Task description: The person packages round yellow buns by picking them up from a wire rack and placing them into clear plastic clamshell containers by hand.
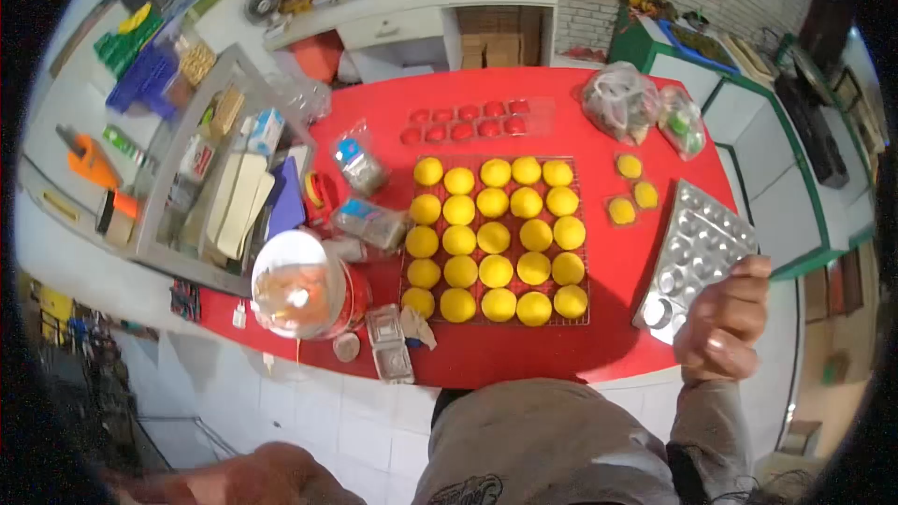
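My right hand [725, 323] is closed in a fist over the near right corner of a grey metal tray [703, 224] with round cups. Whether its fingers grip the tray or some small thing is hidden. Low at the left edge, my left hand [248, 479] is blurred and partly cut off, away from the table; its fingers cannot be made out. Rows of round yellow cakes [496, 237] sit on a wire rack [582, 313] in the middle of the red table [505, 355]. Right of the rack lie three yellow pieces [645, 194] in small clear holders.
Red round pieces [465, 120] fill a clear tray at the back. A white bucket [297, 248], clear packets [365, 223] and an open clear plastic box [388, 341] stand left of the rack. Plastic bags [621, 101] lie back right. A grey-framed case [178, 262] borders the left side.
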A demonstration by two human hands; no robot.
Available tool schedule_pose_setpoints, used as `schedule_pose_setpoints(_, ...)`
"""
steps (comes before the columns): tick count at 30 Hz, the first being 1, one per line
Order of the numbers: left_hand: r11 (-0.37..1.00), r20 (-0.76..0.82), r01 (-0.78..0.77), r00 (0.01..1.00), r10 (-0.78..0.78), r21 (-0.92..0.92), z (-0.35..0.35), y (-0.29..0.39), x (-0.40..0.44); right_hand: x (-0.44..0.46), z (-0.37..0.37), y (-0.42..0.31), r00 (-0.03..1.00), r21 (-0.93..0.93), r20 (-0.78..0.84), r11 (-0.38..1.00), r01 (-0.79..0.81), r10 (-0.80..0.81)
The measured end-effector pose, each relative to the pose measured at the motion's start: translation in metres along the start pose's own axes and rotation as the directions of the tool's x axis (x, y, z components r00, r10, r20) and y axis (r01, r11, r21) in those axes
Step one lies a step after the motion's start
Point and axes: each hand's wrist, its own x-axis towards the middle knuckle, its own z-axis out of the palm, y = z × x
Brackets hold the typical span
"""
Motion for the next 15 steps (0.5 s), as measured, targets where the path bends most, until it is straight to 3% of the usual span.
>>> schedule_pose_setpoints(3,0.926,0.242,0.15,0.939,-0.243,0.347,-0.014,-0.004,0.0,-0.017,0.018,-0.007,0.986,0.0,0.141,0.996,-0.092,0.091)
schedule_pose_setpoints(5,0.846,0.285,0.179,0.889,-0.358,0.503,-0.021,-0.003,-0.004,-0.028,0.033,-0.009,0.964,-0.033,0.216,0.988,-0.153,0.156)
schedule_pose_setpoints(7,0.778,0.256,0.229,0.858,-0.445,0.585,-0.015,-0.003,-0.013,-0.043,0.054,-0.009,0.952,0.009,0.261,0.986,-0.167,0.158)
schedule_pose_setpoints(12,0.666,0.21,0.339,0.77,-0.602,0.665,-0.016,-0.008,-0.043,-0.091,0.115,-0.024,0.835,-0.009,0.423,0.923,-0.386,0.353)
schedule_pose_setpoints(15,0.514,0.455,0.403,0.239,-0.858,0.757,-0.087,0.026,-0.107,-0.131,0.151,-0.031,0.698,0.022,0.631,0.891,-0.452,0.339)
